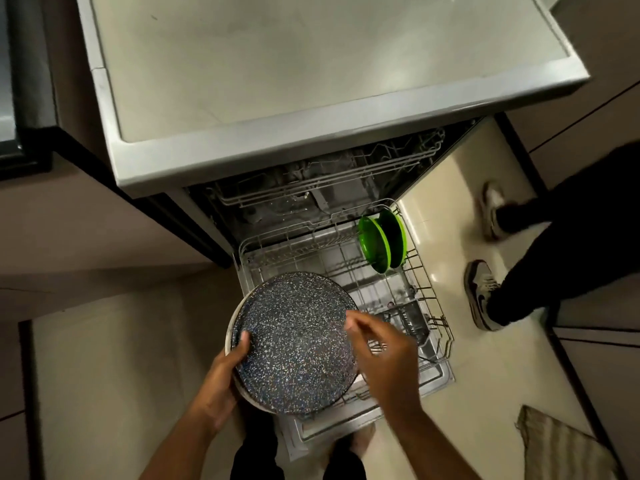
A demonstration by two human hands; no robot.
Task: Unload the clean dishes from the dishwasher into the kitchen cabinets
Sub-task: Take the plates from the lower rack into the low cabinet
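Observation:
A large round speckled dark plate is held flat over the pulled-out lower rack of the open dishwasher, with a pale rim of another plate showing under its left edge. My left hand grips the stack at its left rim, thumb on top. My right hand is blurred at the plate's right edge, fingers apart; whether it touches the plate I cannot tell. Two green plates stand upright in the rack's far right corner.
The upper rack sits inside the dishwasher under the steel counter. Another person's legs and shoes stand on the floor to the right. A striped cloth lies at the lower right.

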